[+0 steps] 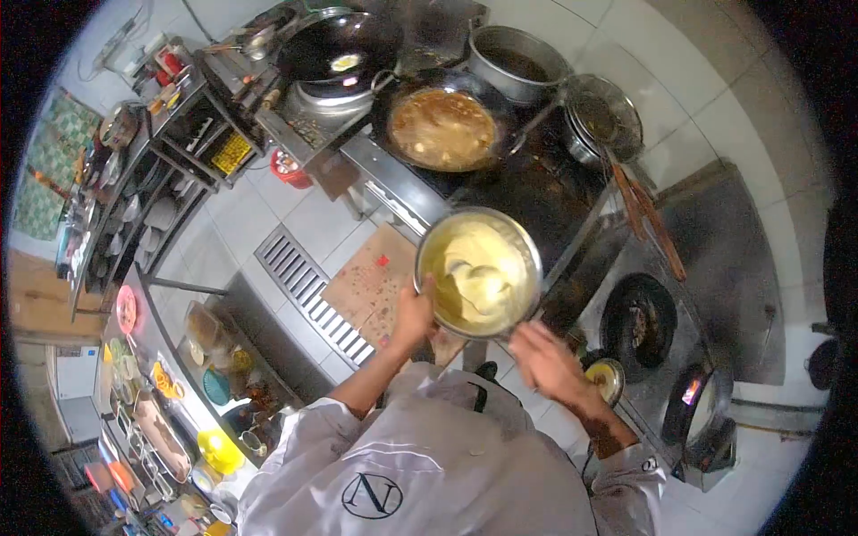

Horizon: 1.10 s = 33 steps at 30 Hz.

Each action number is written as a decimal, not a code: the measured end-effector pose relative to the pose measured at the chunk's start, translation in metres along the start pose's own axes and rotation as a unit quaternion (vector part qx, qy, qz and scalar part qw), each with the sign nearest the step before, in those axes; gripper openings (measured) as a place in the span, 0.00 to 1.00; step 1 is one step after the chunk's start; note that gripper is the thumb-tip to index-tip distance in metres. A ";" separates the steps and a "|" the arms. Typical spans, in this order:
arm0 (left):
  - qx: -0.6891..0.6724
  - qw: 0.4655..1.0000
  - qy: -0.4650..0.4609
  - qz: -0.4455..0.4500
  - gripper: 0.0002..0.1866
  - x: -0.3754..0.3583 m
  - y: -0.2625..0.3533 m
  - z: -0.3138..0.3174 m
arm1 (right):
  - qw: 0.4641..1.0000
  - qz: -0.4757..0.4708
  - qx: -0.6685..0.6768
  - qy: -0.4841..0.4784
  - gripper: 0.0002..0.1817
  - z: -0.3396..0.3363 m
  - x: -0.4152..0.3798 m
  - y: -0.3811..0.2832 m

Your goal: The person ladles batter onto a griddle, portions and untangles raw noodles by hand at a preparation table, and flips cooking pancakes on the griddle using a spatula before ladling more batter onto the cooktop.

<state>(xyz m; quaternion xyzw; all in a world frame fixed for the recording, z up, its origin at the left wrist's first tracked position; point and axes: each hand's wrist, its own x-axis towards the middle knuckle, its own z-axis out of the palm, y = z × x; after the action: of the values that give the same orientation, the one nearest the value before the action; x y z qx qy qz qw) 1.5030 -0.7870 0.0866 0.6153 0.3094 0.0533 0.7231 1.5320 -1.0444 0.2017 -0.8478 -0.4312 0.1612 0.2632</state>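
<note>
A metal bowl (534, 268) of pale yellow, creamy mixture (478, 259) is held up in front of my body, over the floor beside the stove. My left hand (416, 317) grips the bowl's lower left side, its fingers partly hidden by the wall. My right hand (545, 362) is close to the bowl's lower right rim and smeared by motion, so I cannot make out what its fingers hold. A curved shape, possibly the head of a utensil, shows in the mixture.
Ahead on the stove sits a wok (442, 129) of bubbling brown liquid, beside a deep pot (518, 62). Another wok (335, 58) stands to its left. At right are a black pan (639, 322) and wooden-handled tools (661, 237). A floor drain (313, 290) lies left.
</note>
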 end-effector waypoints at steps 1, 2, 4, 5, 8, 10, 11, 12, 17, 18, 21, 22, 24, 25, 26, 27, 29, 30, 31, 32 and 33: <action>0.025 1.000 0.001 0.009 0.18 -0.002 0.004 0.002 | 0.995 -0.072 -0.067 -0.033 0.13 -0.006 0.008 -0.013; 0.051 0.999 0.001 0.019 0.20 -0.003 0.006 0.003 | 0.995 -0.062 -0.067 -0.030 0.13 -0.008 0.014 -0.010; 0.069 0.997 -0.026 0.013 0.19 -0.003 0.007 0.003 | 0.993 -0.012 -0.062 -0.102 0.13 -0.009 0.025 -0.002; 0.040 0.998 -0.026 -0.031 0.17 -0.005 0.008 0.000 | 0.999 -0.006 -0.046 -0.026 0.12 -0.016 0.022 -0.002; 0.034 0.999 -0.003 0.008 0.17 0.005 -0.003 -0.006 | 0.993 -0.028 -0.114 0.018 0.12 -0.007 0.006 -0.016; 0.065 0.994 0.011 0.086 0.18 0.022 -0.017 -0.005 | 0.984 -0.084 -0.160 -0.002 0.13 0.005 0.010 -0.013; 0.125 0.974 0.028 0.185 0.18 0.027 -0.025 0.000 | 0.983 -0.102 -0.155 -0.016 0.13 0.008 0.018 -0.011; 0.183 0.943 0.035 0.277 0.19 0.024 -0.032 0.006 | 0.982 -0.110 -0.149 -0.032 0.13 0.009 0.018 -0.007; 0.097 0.991 -0.069 -0.066 0.18 0.006 0.022 -0.005 | 0.959 -0.080 -0.269 -0.047 0.13 -0.026 0.009 0.013; 0.055 0.997 -0.042 0.032 0.18 0.014 0.003 -0.006 | 0.951 -0.080 -0.289 -0.072 0.14 -0.016 -0.005 0.005; 0.151 0.983 0.031 0.100 0.18 0.015 -0.014 0.012 | 0.969 -0.083 -0.223 -0.066 0.15 -0.005 -0.003 -0.010; 0.153 0.983 0.024 0.101 0.18 0.012 -0.007 0.019 | 0.986 -0.088 -0.136 -0.032 0.15 -0.004 0.001 -0.014; 0.127 0.985 0.004 0.117 0.20 -0.002 0.007 0.031 | 0.989 -0.092 -0.116 -0.010 0.14 -0.007 0.013 0.007; 0.131 0.985 -0.004 0.115 0.20 -0.005 0.012 0.030 | 0.983 -0.074 -0.165 0.003 0.13 -0.015 0.016 0.019; 0.086 0.995 -0.033 0.036 0.20 -0.005 0.019 0.027 | 0.975 -0.058 -0.215 0.016 0.13 -0.021 0.013 0.027; 0.038 0.997 -0.060 -0.042 0.21 -0.002 0.024 0.026 | 0.977 -0.052 -0.206 0.025 0.09 -0.027 0.005 0.029; 0.068 0.997 -0.041 0.025 0.22 0.007 0.000 0.026 | 0.983 -0.025 -0.179 0.038 0.07 -0.016 -0.012 0.013; 0.098 0.991 -0.020 0.088 0.25 0.008 -0.010 0.027 | 0.988 0.003 -0.149 0.049 0.05 -0.013 -0.019 0.008; 0.098 0.991 -0.026 0.090 0.25 -0.003 0.001 0.033 | 0.999 0.020 -0.009 0.029 0.07 -0.022 -0.019 0.007; 0.048 0.997 0.000 0.055 0.25 -0.017 0.012 0.042 | 0.999 0.029 -0.012 0.038 0.07 -0.018 -0.018 0.012; -0.002 1.000 0.016 0.017 0.27 -0.028 0.019 0.056 | 0.978 0.104 0.121 0.136 0.08 -0.009 -0.019 0.020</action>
<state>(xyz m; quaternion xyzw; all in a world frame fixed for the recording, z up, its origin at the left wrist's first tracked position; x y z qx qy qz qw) 1.5150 -0.8430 0.1175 0.6185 0.3104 0.0763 0.7179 1.5387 -1.0722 0.1987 -0.8638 -0.2783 0.1220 0.4019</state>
